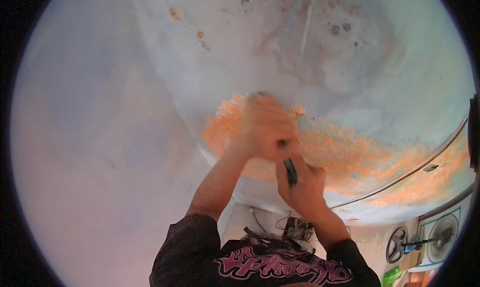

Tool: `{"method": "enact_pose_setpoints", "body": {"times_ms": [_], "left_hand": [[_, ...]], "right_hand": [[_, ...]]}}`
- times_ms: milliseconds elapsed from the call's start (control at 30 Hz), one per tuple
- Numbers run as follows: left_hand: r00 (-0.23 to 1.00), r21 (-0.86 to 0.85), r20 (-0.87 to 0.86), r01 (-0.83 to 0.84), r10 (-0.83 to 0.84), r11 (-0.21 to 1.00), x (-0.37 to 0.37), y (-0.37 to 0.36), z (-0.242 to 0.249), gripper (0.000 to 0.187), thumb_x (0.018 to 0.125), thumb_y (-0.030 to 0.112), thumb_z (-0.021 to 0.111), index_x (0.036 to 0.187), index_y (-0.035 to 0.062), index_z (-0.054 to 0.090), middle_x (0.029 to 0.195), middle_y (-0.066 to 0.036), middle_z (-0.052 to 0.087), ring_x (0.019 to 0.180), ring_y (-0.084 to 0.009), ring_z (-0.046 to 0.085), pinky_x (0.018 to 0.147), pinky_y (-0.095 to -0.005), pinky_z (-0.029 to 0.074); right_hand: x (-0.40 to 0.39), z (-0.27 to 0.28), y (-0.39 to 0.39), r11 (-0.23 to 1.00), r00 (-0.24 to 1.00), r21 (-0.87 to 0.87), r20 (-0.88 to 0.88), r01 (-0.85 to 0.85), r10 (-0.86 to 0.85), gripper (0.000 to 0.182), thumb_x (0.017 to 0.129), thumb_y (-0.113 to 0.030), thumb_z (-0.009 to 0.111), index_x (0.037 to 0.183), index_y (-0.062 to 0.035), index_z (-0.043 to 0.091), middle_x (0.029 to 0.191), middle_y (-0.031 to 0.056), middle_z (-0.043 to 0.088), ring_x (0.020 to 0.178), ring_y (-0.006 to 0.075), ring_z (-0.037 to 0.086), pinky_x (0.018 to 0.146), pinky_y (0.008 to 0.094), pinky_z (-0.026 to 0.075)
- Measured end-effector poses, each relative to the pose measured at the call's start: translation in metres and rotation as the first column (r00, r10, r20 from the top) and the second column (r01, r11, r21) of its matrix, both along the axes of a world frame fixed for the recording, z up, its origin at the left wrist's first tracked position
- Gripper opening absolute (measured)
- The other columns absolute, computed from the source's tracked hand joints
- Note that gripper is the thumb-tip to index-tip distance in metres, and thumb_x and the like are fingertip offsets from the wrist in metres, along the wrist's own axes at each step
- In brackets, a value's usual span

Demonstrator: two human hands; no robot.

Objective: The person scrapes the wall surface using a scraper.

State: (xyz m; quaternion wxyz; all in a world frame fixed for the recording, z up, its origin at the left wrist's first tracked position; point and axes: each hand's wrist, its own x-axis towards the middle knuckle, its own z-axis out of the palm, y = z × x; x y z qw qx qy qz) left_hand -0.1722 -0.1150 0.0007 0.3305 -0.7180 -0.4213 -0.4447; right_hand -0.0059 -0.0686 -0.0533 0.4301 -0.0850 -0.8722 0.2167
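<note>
Both my arms reach up to a white plastered surface (350, 62) with a rough orange patch (350, 152) across it. My left hand (265, 132) is blurred and pressed over the head of a tool against the orange patch. My right hand (302, 187) sits just below it, closed around the tool's dark green handle (290, 172). A pale edge of the tool's head (306, 119) shows beside my left hand; the rest of it is hidden.
A plain pale wall (100, 137) fills the left side. A thin wire (400, 179) runs along the surface at the right. Lower right are a fan (442, 234) and a green object (392, 277). Loose cables (295, 228) hang between my arms.
</note>
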Motion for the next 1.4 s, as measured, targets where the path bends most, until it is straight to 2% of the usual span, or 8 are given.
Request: {"method": "enact_pose_setpoints", "body": {"times_ms": [367,467,667,733,933,1167,1300,1400], "left_hand": [[0.995,0.036,0.002,0.098,-0.098,0.995,-0.014,-0.027,0.008,0.029,0.061,0.014,0.069,0.046,0.0140,0.044,0.046,0.002,0.043,0.038,-0.0154,0.039,0.046,-0.0303,0.026],[0.995,0.095,0.049,0.080,-0.085,0.992,-0.009,-0.025,0.005,0.030,0.061,0.013,0.069,0.046,0.0133,0.043,0.045,0.002,0.043,0.038,-0.0155,0.039,0.046,-0.0303,0.027],[0.992,0.040,0.046,0.117,-0.119,0.992,0.003,-0.017,-0.001,0.032,0.060,0.011,0.070,0.044,0.0125,0.042,0.044,0.000,0.041,0.038,-0.0161,0.038,0.046,-0.0311,0.027],[0.993,0.112,-0.056,-0.092,0.099,0.989,-0.012,-0.021,0.019,0.031,0.061,0.011,0.069,0.044,0.0126,0.044,0.044,-0.001,0.041,0.039,-0.0162,0.038,0.047,-0.0311,0.027],[0.996,0.040,0.046,0.069,-0.071,0.997,0.017,-0.016,-0.006,0.024,0.062,0.013,0.068,0.047,0.0121,0.049,0.044,-0.002,0.041,0.040,-0.0202,0.039,0.049,-0.0335,0.030],[0.997,0.036,0.045,-0.058,0.056,0.998,-0.014,-0.028,0.022,0.027,0.068,0.015,0.067,0.047,0.0119,0.051,0.045,-0.003,0.045,0.042,-0.0203,0.042,0.050,-0.0337,0.030],[0.999,-0.085,-0.024,0.036,-0.038,0.996,0.010,-0.016,-0.011,0.029,0.070,0.014,0.066,0.046,0.0107,0.049,0.045,-0.004,0.044,0.040,-0.0215,0.040,0.049,-0.0340,0.030],[0.999,0.103,-0.043,0.025,-0.021,0.994,0.005,-0.001,-0.004,0.033,0.071,0.015,0.066,0.046,0.0104,0.046,0.044,-0.004,0.041,0.039,-0.0216,0.038,0.049,-0.0334,0.030]], "right_hand": [[-0.013,0.020,-0.036,0.996,0.997,0.092,0.073,-0.005,-0.001,0.043,0.080,-0.017,0.066,0.117,0.0014,0.054,0.054,0.0085,0.057,0.043,0.0250,0.058,0.041,0.0349,0.044],[-0.014,0.023,-0.037,1.000,0.992,0.003,0.124,0.021,-0.021,0.022,0.080,-0.011,0.066,0.097,0.0006,0.059,0.055,0.0125,0.055,0.046,0.0316,0.058,0.043,0.0341,0.043],[-0.005,0.005,-0.028,0.998,0.997,-0.014,0.055,0.064,-0.063,0.024,0.081,-0.013,0.065,0.100,0.0005,0.059,0.054,0.0124,0.054,0.046,0.0319,0.057,0.043,0.0351,0.042],[-0.023,0.019,-0.025,0.998,0.996,-0.006,0.060,0.061,-0.061,0.024,0.082,-0.013,0.064,0.101,0.0005,0.059,0.055,0.0128,0.054,0.047,0.0320,0.057,0.043,0.0346,0.043],[0.007,0.003,-0.027,0.998,0.995,-0.045,0.091,0.041,-0.037,0.024,0.082,-0.013,0.064,0.101,0.0014,0.059,0.057,0.0142,0.056,0.048,0.0324,0.058,0.045,0.0342,0.044],[-0.027,0.025,-0.028,0.995,0.996,-0.049,0.015,-0.082,0.082,0.043,0.083,-0.023,0.063,0.117,0.0011,0.054,0.056,0.0144,0.059,0.045,0.0313,0.059,0.044,0.0398,0.047],[0.011,0.000,-0.030,0.977,0.991,-0.186,0.062,-0.101,0.114,0.028,0.086,-0.014,0.061,0.106,0.0054,0.058,0.059,0.0154,0.057,0.050,0.0302,0.060,0.047,0.0333,0.044],[-0.004,-0.002,-0.011,0.977,0.996,-0.196,0.003,-0.088,0.090,0.029,0.088,-0.014,0.059,0.107,0.0068,0.056,0.059,0.0151,0.056,0.048,0.0278,0.058,0.047,0.0318,0.043]]}}
